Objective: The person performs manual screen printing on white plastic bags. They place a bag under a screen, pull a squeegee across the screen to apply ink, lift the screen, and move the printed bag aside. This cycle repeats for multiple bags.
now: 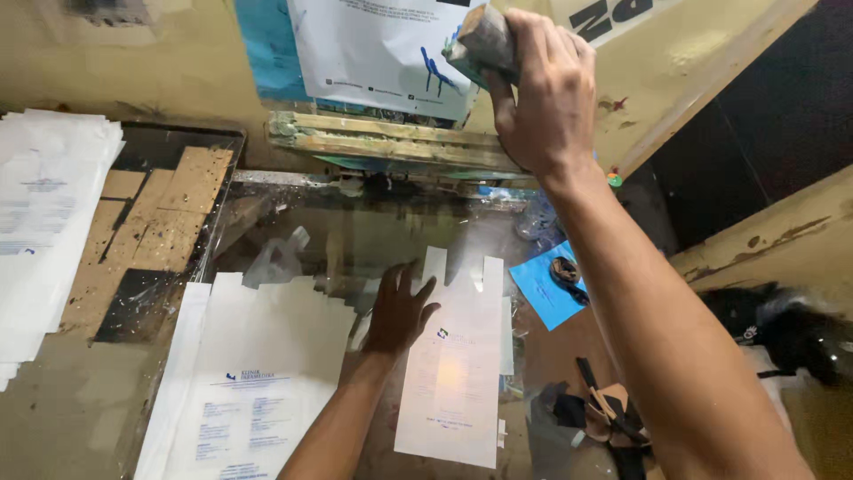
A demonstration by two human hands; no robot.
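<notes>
While the right hand grips a grimy squeegee block, fingers closed round it, against the raised printing frame, the left hand lies flat, fingers spread, touching a white plastic bag on the glass bench. Bag's long axis runs near-to-far; handles point away toward the frame. Risks, judged: the palm could nudge the bag askew; wet ink from the block could drip on it or on the printed stack just beside.
</notes>
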